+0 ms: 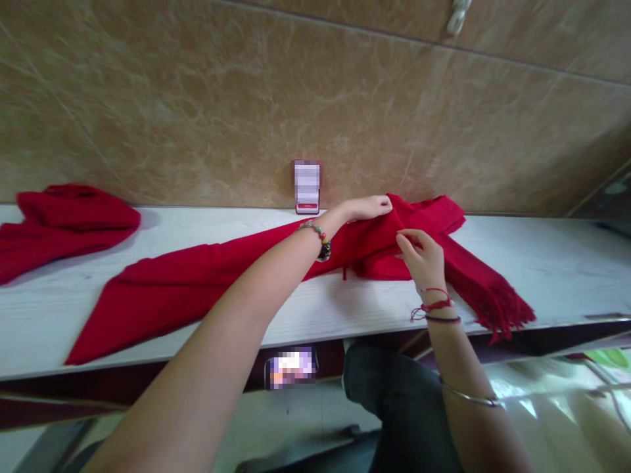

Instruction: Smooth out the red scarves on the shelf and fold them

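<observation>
A long red scarf (182,276) with a fringed end (503,302) lies along the white tabletop, flat on the left and bunched and overlapping on the right. My left hand (369,207) reaches across it, fingers closed on the cloth near its far edge. Closer to me, my right hand (424,255) pinches the scarf between thumb and fingertips. The cloth between both hands is slightly raised and folded. Beads circle my left wrist; red and dark cords and a metal bangle are on my right arm.
Another crumpled red cloth (73,226) lies at the far left of the white tabletop (566,263). A phone (307,187) stands against the tiled wall (197,112). A second phone (292,368) lies below the table's front edge. My legs (409,407) are under the table.
</observation>
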Available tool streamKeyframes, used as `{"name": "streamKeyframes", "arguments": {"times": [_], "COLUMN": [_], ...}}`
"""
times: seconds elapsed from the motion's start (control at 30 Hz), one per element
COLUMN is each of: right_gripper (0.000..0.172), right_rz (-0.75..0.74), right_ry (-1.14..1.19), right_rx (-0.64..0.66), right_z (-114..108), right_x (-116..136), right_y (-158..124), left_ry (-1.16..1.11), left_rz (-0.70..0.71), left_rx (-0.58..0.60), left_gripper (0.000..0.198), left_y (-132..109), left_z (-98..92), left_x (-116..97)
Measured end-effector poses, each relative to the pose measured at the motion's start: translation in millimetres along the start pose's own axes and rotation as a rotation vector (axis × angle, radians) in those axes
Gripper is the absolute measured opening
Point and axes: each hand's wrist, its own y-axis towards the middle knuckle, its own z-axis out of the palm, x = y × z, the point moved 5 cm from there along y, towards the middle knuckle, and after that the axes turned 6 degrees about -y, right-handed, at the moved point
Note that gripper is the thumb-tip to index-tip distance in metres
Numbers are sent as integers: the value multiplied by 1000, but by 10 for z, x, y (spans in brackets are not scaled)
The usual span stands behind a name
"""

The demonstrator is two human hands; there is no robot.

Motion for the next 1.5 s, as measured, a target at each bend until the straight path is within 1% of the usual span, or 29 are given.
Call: {"name": "streamKeyframes", "arguments": {"times": [0.1, 0.2, 0.3, 0.37, 0.4, 0.5, 0.53, 0.63, 0.7, 0.8, 0.9, 0.97, 1.03, 1.2, 1.27, 1.33, 1.4, 1.5], "right_gripper": [20, 15, 14, 15, 14, 14, 15, 18, 21, 32, 46, 49, 48, 39, 40, 43, 44, 39], "right_rz": [99, 158, 193, 205, 205, 206, 205, 169, 157, 124, -37, -152, -232, -327, -371, -403, -422, -430], "right_ry": [-167, -326, -464, -496, -494, -433, -406, -348, -343, -410, -496, -535, -573, -658, -680, -701, -708, -681], "right_rx": [-74, -67, -3, 46, 58, 64, 63, 67, 89, 189, 283, 304, 313, 291, 283, 283, 287, 282], "right_z": [-136, -207, -207, -183, -172, -149, -144, -131, -125, -104, -81, -70, -47, 19, 44, 63, 75, 74], "right_x": [-199, -323, -372, -402, -423, -539, -589, -712, -764, -782, -719, -675, -645, -572, -529, -498, -485, -489], "right_y": [19, 3, -23, -31, -31, -14, -6, 20, 31, 38, 35, 32, 30, 23, 0, -30, -54, -61], "left_ry": [81, 149, 234, 303, 349, 503, 541, 575, 572, 566, 626, 695, 756, 894, 941, 943, 908, 870], "left_rz": [36, 36, 50, 61, 47, -23, -20, -72, -134, -160, -171, -180, -171, -118, -98, -94, -100, -103], "left_rx": [72, 117, 145, 115, 81, -45, -67, -28, -6, 23, 21, -26, -74, -171, -194, -191, -195, -219], "left_gripper": [14, 17, 25, 31, 35, 53, 61, 78, 81, 79, 69, 63, 59, 45, 44, 41, 43, 54], "left_y": [151, 202, 148, 46, -24, -306, -411, -699, -855, -1034, -1157, -1198, -1202, -1133, -1109, -1096, -1097, -1104], "left_z": [244, 466, 643, 713, 732, 746, 751, 761, 722, 654, 613, 602, 616, 670, 682, 696, 705, 711], "left_x": [5, 114, 242, 278, 282, 238, 204, 178, 218, 306, 411, 455, 456, 327, 276, 257, 257, 261]}}
